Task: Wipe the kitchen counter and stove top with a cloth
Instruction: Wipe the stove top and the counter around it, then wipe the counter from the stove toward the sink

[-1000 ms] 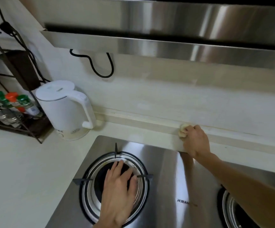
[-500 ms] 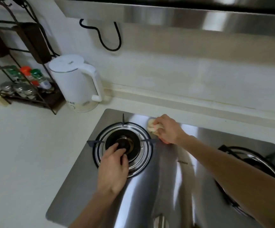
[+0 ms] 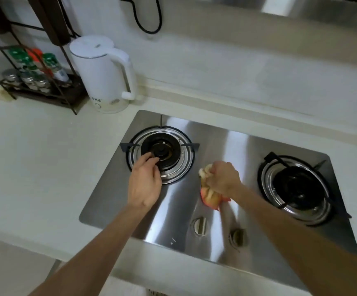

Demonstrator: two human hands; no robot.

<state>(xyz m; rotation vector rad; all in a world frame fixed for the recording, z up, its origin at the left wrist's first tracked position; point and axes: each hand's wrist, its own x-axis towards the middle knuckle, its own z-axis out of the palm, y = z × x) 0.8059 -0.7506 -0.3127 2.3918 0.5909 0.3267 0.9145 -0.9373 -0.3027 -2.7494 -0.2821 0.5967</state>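
A stainless steel stove top [image 3: 173, 214] with two burners is set into the pale counter [image 3: 34, 167]. My right hand [image 3: 223, 178] is closed on a bunched cream and orange cloth [image 3: 209, 195], pressed on the steel between the burners. My left hand [image 3: 144, 182] rests on the front edge of the left burner [image 3: 162, 150], fingers curled at its black ring; whether it grips the ring I cannot tell. The right burner [image 3: 297, 189] is untouched.
A white kettle [image 3: 102, 75] stands behind the stove's left corner. A black wire rack [image 3: 34, 82] with spice jars is at the far left. Two control knobs [image 3: 200, 225] sit at the stove's front. A range hood [image 3: 301, 7] hangs above.
My right hand brought the cloth from the back wall ledge onto the stove, then toward me to the middle. My left hand slid back to the burner's front edge and curled its fingers.
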